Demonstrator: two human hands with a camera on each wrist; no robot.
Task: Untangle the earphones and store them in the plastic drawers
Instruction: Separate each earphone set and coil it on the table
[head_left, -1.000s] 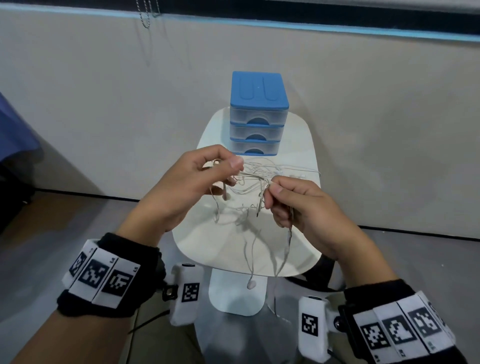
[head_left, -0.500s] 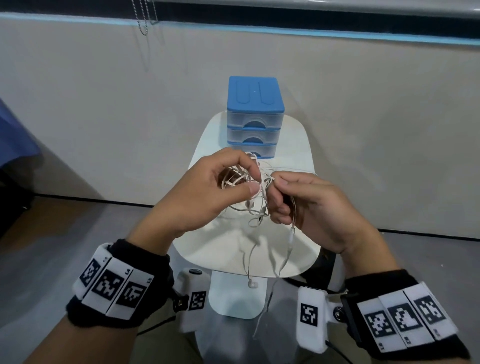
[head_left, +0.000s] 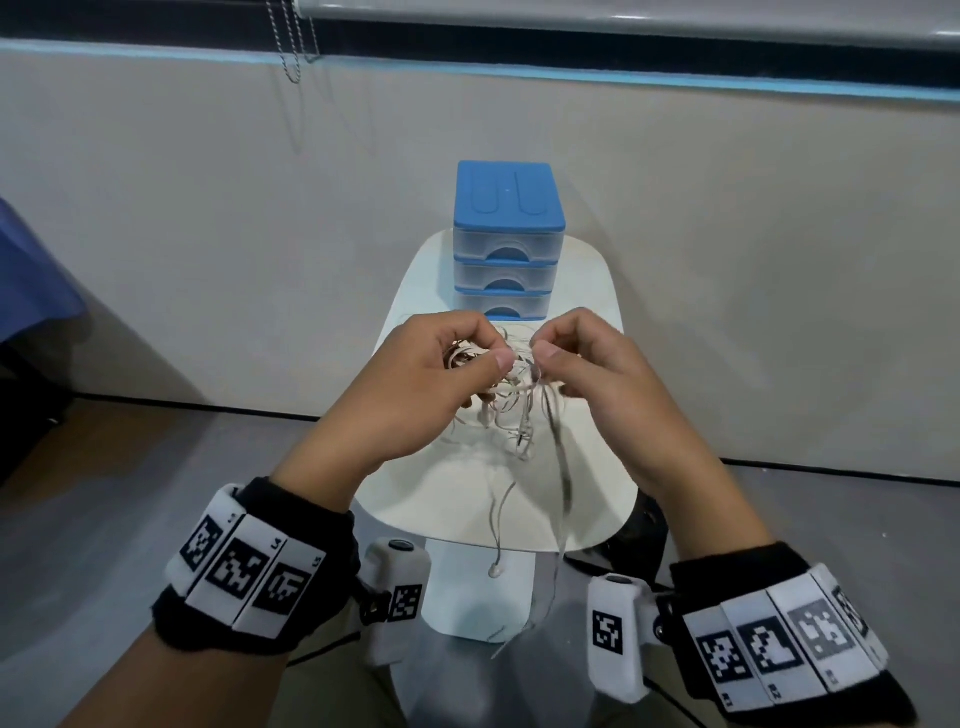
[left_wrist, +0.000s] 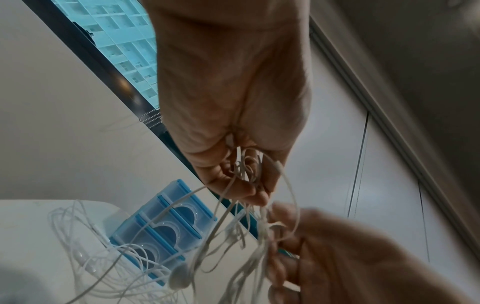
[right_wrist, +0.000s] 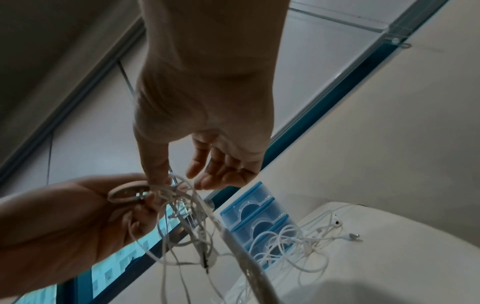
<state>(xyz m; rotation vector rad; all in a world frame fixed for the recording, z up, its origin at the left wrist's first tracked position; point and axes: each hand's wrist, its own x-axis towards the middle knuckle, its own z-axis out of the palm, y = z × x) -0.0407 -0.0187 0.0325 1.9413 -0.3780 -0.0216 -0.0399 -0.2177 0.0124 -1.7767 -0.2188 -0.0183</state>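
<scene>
Both hands hold one tangle of white earphones (head_left: 519, 410) in the air above a small white table (head_left: 592, 483). My left hand (head_left: 488, 353) grips a coiled bunch of the cable in its curled fingers. Close beside it, my right hand (head_left: 543, 351) pinches strands between thumb and forefinger. Loose strands hang down, and one earbud (head_left: 496, 571) dangles below the table's front edge. The plastic drawers (head_left: 508, 244), blue-topped with three clear drawers, all shut, stand at the back of the table. In the right wrist view, the coil (right_wrist: 130, 193) lies in the left palm.
A second tangle of white earphones (right_wrist: 324, 232) lies on the table in front of the drawers (right_wrist: 259, 218); it also shows in the left wrist view (left_wrist: 85, 246). A beige wall stands right behind the table. A blind's bead chain (head_left: 291, 47) hangs at the upper left.
The hands have come closer together and moved up toward the drawers. The left hand has gathered more cable into a coil, and the hanging strands swing lower.
</scene>
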